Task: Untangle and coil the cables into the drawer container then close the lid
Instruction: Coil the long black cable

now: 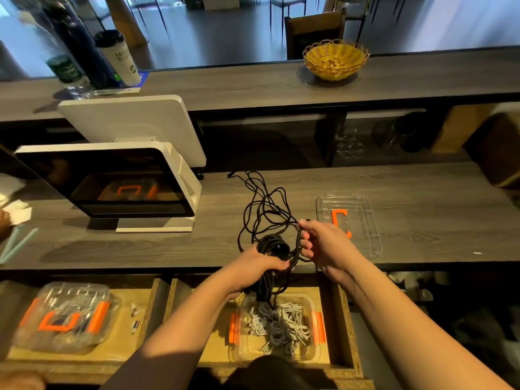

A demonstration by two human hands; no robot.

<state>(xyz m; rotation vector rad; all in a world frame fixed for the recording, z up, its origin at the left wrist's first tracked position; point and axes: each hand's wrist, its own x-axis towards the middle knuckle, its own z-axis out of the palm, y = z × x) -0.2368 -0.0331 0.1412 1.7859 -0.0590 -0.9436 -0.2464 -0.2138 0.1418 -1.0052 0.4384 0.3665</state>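
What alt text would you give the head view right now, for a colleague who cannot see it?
Both hands coil a black cable above an open drawer: the left hand grips the bundle, the right hand pinches a loop. Below, a clear container holds white cables; its lid lies on the counter.

The grey wood-grain desk [408,187] carries a white point-of-sale terminal [112,181] at its left, loose loops of black cable [263,204] trailing across its middle, and a clear plastic lid [349,223] with an orange clasp lying flat at its right.
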